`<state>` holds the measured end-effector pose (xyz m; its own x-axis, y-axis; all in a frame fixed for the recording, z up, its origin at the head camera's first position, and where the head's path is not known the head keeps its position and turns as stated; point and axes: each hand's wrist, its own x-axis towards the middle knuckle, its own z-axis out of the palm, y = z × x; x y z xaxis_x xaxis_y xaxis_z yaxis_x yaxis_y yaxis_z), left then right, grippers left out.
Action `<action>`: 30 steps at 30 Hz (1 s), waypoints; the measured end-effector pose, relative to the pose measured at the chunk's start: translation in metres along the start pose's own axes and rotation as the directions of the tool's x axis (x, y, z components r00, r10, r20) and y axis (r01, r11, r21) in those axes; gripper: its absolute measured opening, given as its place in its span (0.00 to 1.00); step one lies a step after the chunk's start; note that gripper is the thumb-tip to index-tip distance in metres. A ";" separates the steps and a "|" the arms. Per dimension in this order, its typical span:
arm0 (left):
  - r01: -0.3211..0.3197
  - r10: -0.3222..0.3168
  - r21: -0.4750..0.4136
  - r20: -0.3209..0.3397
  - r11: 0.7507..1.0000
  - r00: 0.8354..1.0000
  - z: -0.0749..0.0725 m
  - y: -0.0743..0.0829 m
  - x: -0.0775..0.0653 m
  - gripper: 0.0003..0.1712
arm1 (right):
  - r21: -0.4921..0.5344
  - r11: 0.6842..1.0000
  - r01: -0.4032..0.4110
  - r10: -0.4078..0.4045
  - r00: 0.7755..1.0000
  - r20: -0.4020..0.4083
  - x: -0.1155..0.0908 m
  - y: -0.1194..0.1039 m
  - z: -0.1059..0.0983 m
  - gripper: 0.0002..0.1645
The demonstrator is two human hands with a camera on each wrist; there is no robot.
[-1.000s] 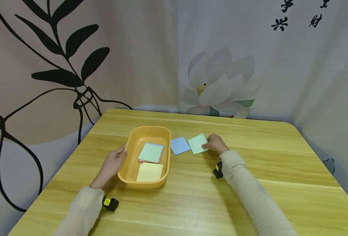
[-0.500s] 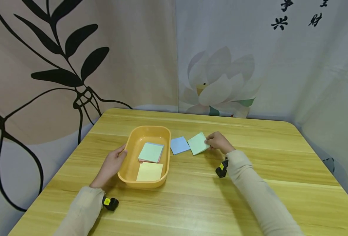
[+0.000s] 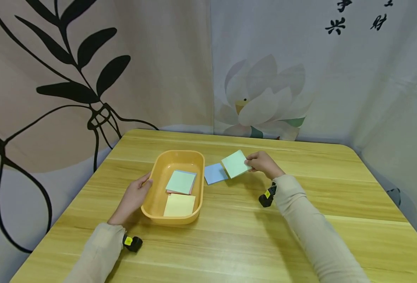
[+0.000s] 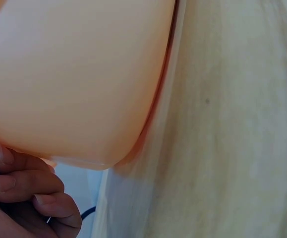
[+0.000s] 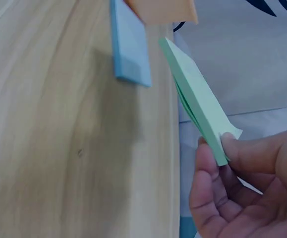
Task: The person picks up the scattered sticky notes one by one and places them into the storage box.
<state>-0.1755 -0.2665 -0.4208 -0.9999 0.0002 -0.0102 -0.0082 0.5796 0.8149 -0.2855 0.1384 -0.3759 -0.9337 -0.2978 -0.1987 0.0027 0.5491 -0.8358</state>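
Between thumb and fingers, my right hand [image 3: 266, 164] pinches a pad of green sticky notes [image 3: 236, 164] by its right edge. The right wrist view shows that green pad [image 5: 195, 94] tilted and off the table, a few lower sheets parting from it. A blue sticky note pad [image 3: 215, 173] lies on the table just left of it. My left hand [image 3: 133, 198] grips the left rim of a yellow plastic tray [image 3: 152, 204], its fingers [image 4: 27, 186] curled at the tray's edge. Inside the tray are a stack with a green pad [image 3: 181, 182] on top and a yellow pad [image 3: 179, 205].
All of this is on a wooden table [image 3: 236, 243] with rounded far corners. A printed curtain [image 3: 173, 67] hangs behind the table's far edge. Both wrists wear a small black camera, such as the left camera [image 3: 133, 243].
The green pad has risen off the table in my right hand, which has moved slightly away from me. My left hand and the tray have stayed put.
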 end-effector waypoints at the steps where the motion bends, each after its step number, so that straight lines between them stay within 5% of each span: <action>1: 0.000 0.000 0.004 -0.002 1.000 1.000 0.000 0.000 0.000 0.30 | -0.002 1.000 0.010 -0.010 1.000 0.002 0.000 -0.003 0.000 0.26; 30: 0.004 -0.004 -0.004 0.002 1.000 1.000 -0.002 0.006 -0.003 0.32 | -0.049 0.988 0.149 -0.144 0.986 0.082 0.007 -0.077 0.048 0.20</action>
<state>-0.1726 -0.2652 -0.4147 -0.9999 -0.0005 -0.0149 -0.0125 0.5765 0.8170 -0.2749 0.0564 -0.3381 -0.8919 -0.4368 -0.1170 -0.1538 0.5364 -0.8299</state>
